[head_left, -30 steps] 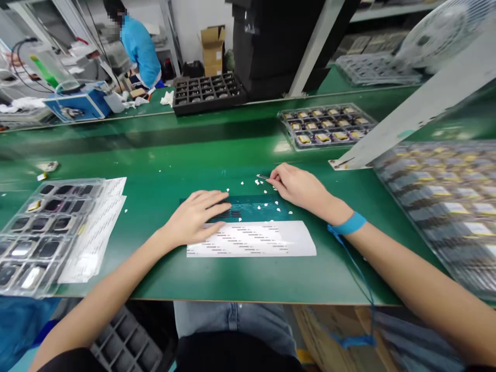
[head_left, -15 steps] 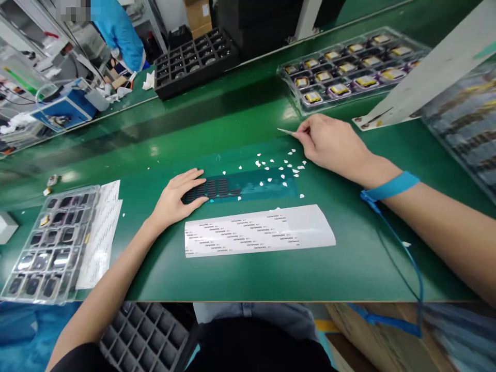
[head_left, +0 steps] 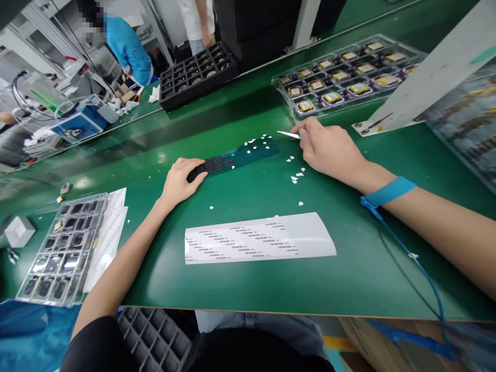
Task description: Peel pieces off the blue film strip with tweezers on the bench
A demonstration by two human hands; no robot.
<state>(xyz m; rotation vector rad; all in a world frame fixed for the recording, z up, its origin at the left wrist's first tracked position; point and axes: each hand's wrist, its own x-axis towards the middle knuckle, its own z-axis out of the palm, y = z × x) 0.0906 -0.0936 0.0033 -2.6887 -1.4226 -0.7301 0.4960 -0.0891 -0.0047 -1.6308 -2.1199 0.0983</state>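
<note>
My left hand pinches the left end of a bluish clear film strip between thumb and fingers. Rows of small black pieces sit on the strip beside my fingertips, some of them hidden under the hand. Several white bits lie on the strip's right part, others on the green bench just right of it. My right hand is closed around slim, pointed tweezers, whose tip points left, just past the strip's right end. A white printed backing sheet lies flat nearer my body.
A clear tray of yellow-topped parts stands at the back right, beside a white post. At the left lies a tray of dark parts over printed paper. A black compartment tray stands behind; a blue-sleeved person is beyond.
My left hand has closed on the film strip, which has swung up and away from me at an angle. Some white bits now lie off it on the bench. The tweezers stay in my right hand.
</note>
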